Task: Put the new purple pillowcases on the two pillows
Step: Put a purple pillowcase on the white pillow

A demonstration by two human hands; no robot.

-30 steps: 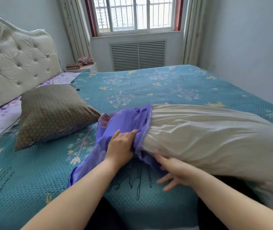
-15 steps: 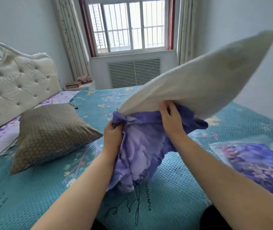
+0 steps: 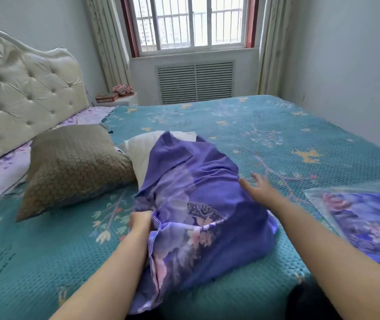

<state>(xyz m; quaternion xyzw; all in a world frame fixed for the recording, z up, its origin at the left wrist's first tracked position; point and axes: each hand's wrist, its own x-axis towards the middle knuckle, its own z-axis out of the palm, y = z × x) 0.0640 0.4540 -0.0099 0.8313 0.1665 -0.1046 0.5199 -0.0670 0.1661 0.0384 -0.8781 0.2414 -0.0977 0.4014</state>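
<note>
On bed | left grip clamps pillowcase edge | right grip apart, fingers spread

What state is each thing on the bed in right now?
white pillow: mostly inside the case, far end still bare
purple pillowcase: pulled over most of the pillow
left hand: grips the case's edge
right hand: open, against the case's side
brown pillow: uncovered
packaged pillowcase: still wrapped

White pillow mostly hidden inside purple pillowcase, right hand motion-blurred
</note>
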